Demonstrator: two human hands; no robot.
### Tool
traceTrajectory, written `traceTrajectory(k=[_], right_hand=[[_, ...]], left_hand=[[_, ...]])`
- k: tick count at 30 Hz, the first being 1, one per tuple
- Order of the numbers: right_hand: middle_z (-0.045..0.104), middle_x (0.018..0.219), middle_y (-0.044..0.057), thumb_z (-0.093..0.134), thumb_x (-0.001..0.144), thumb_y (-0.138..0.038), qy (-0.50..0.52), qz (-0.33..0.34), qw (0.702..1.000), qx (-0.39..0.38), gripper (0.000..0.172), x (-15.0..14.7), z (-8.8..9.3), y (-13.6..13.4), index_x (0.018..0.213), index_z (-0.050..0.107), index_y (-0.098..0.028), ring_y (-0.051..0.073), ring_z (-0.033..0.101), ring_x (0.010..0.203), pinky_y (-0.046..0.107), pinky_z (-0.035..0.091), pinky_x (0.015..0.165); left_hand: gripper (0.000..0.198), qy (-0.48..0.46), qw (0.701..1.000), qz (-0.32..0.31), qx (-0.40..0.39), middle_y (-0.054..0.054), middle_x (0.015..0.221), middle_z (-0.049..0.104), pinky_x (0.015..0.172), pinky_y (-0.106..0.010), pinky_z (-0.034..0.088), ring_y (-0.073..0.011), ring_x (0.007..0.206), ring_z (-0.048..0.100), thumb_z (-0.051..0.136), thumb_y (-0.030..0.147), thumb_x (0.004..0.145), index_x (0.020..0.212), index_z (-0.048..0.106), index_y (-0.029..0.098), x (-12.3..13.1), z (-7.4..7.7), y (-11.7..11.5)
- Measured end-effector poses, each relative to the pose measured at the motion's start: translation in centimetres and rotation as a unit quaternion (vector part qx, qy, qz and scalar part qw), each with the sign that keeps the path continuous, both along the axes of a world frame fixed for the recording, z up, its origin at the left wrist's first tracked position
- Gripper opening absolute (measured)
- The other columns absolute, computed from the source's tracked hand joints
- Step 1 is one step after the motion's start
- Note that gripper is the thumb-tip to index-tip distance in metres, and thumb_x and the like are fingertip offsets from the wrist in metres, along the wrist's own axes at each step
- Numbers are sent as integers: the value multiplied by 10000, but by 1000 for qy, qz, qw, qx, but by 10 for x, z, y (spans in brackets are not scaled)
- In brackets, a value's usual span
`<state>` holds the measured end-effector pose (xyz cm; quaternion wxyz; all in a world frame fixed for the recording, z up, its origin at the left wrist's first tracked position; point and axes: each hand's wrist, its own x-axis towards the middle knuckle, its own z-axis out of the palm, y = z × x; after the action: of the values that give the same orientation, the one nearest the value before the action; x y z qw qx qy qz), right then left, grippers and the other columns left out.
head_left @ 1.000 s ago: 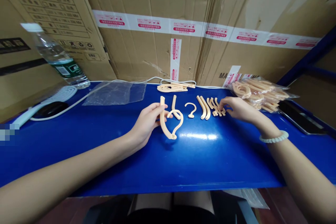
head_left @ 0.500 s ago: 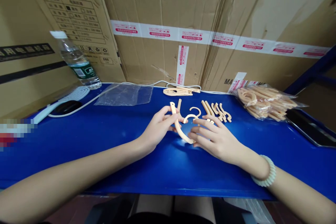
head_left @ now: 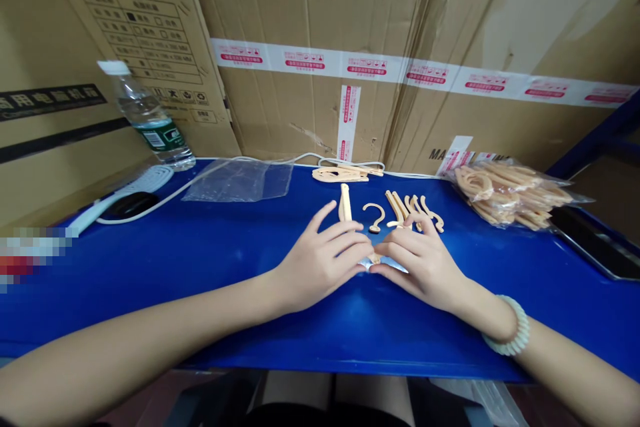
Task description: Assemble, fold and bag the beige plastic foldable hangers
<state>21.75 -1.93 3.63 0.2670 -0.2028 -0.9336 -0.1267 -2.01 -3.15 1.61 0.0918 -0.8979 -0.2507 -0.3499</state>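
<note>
Both hands meet over the blue table, their fingertips pinched together on a beige plastic hanger piece (head_left: 375, 258), most of it hidden by the fingers. My left hand (head_left: 323, 257) is closed on it from the left, index finger raised. My right hand (head_left: 423, 260) is closed on it from the right. Beyond my left fingers a hanger arm (head_left: 346, 200) points away from me; whether it joins the pinched piece is hidden. A loose hanger hook (head_left: 375, 210) lies just past the fingertips. Beside it, partly behind my right hand, are straight hanger strips (head_left: 394, 205) and several small curved hooks (head_left: 425, 207).
At the back lie folded beige hangers (head_left: 340, 175) and a white cable. A clear bag of hanger parts (head_left: 510, 193) and a dark phone (head_left: 595, 243) are at right. A flat plastic bag (head_left: 240, 180), black mouse (head_left: 133, 205) and water bottle (head_left: 155, 127) are left. Cardboard boxes (head_left: 310, 107) stand behind.
The curved hanger arm held upright between my hands has turned and is now mostly covered by fingers. My left hand has shifted right, bringing the fingertips of both hands together.
</note>
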Motion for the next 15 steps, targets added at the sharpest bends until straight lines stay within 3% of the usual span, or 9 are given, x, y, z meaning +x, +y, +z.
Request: traceTrajectory(k=[3, 10, 15], right_hand=[[650, 764, 21, 551, 1020, -325, -14, 2, 1000, 23, 219, -3, -2, -2, 934, 650, -151, 154, 562, 708, 407, 360, 920], [596, 675, -1, 533, 1028, -296, -26, 3, 995, 93, 242, -7, -2, -8, 880, 661, -153, 163, 512, 688, 412, 352, 893], [583, 704, -8, 542, 1024, -317, -3, 7, 1000, 1, 237, -5, -5, -8, 882, 663, -171, 149, 527, 698, 397, 337, 911]], left_hand=[[154, 20, 1000, 15, -10, -44, 1024, 738, 1166, -504, 314, -199, 1045, 667, 482, 233, 1038, 1033, 617, 161, 4, -3, -1], [247, 87, 996, 17, 3, -26, 833, 679, 1027, -425, 411, -187, 830, 633, 394, 239, 1064, 914, 570, 153, 5, -11, 2], [263, 106, 994, 21, 15, -16, 747, 616, 728, -341, 420, -183, 702, 560, 402, 223, 1055, 851, 559, 167, 5, -14, 4]])
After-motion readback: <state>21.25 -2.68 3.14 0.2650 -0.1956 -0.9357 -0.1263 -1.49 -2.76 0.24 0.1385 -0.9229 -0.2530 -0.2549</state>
